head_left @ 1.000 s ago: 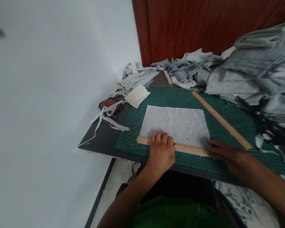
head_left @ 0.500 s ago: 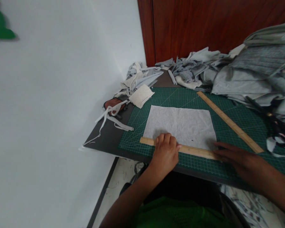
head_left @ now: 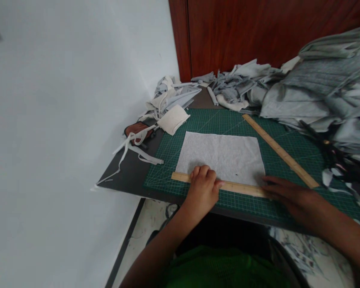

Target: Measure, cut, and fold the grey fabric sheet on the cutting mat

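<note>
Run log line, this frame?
left hand: on near ruler | right hand: at ruler's right end | cloth: flat on green mat, ruler along near edge | second ruler: right of cloth

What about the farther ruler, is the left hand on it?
No, the left hand rests on the nearer wooden ruler.

A pale wall [head_left: 78,100] meets a reddish-brown wooden panel [head_left: 243,32] — below, a light-coloured floor [head_left: 142,224].
</note>
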Demonstrator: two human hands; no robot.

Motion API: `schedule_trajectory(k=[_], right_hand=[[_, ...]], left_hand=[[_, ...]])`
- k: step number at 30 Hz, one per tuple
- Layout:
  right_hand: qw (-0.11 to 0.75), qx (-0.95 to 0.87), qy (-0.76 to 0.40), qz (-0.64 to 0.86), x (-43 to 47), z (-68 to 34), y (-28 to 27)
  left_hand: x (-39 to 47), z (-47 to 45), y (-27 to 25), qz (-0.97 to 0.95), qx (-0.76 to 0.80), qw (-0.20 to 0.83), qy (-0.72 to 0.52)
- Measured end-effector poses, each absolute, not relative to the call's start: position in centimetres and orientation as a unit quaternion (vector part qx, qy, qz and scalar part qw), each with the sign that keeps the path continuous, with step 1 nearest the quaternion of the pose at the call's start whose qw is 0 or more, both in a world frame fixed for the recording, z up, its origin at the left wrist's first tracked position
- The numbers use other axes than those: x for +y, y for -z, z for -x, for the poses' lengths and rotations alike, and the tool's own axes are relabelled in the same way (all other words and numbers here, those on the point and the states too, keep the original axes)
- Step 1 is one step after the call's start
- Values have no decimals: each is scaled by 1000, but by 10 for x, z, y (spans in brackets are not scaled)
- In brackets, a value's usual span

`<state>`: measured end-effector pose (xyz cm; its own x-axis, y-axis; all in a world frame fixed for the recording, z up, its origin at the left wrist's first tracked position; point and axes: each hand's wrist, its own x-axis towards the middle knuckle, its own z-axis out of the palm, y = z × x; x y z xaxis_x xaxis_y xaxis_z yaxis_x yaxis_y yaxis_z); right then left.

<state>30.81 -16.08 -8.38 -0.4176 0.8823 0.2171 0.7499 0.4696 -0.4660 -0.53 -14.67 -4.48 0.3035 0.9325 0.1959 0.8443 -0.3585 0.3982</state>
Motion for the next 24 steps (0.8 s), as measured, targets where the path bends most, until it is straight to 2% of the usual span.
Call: schedule_trajectory(k=[9,18,21,24], right_hand=[[192,-820,-193,503,-162,-308,34],[184,-817,-202,507,-162,-307,37],[191,-811,-136,536,-158,-300,36],[182,-758,30,626,-151,-289,32]], left_hand=[[-139,8,49,-806,537,92,-231],[-140,8,41,-813,547,71,-187],[-139,6,35,-812,557,69,-161],[-141,3,33,-812,558,68,-159]])
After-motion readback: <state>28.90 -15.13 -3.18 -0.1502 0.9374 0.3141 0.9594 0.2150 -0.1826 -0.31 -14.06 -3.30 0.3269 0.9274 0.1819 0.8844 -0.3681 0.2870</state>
